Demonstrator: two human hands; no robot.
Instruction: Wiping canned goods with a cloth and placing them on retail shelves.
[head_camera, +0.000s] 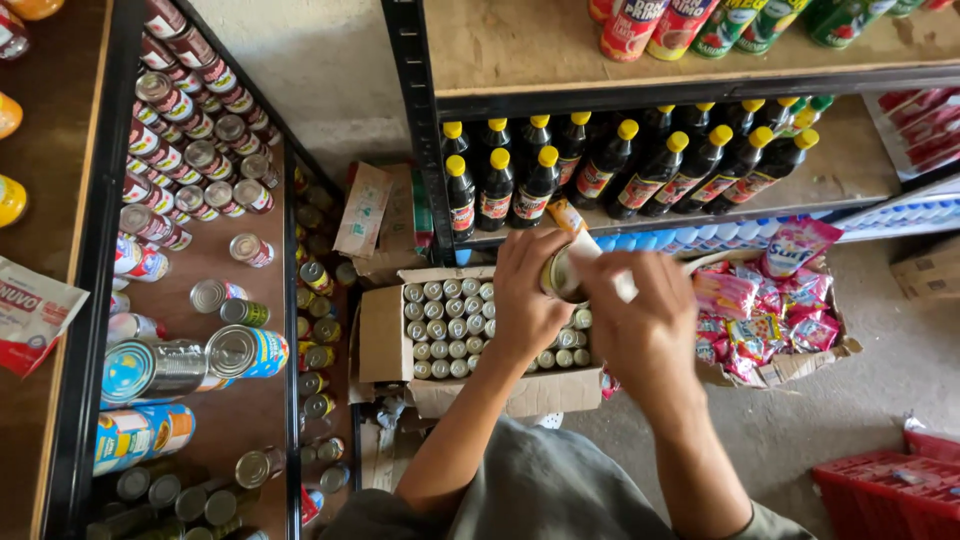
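Can gripped by left hand, right hand pinching white cloth against it.

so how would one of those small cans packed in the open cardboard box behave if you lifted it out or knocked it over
The small cans look like rigid metal cylinders, so probably stiff and fairly heavy for their size. Their smooth round sides suggest one laid over would likely roll. Packed upright and tight in the cardboard box, they seem unlikely to tip there.

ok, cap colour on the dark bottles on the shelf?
Yellow caps on the dark bottles, clearest in the head view, just above the hands.
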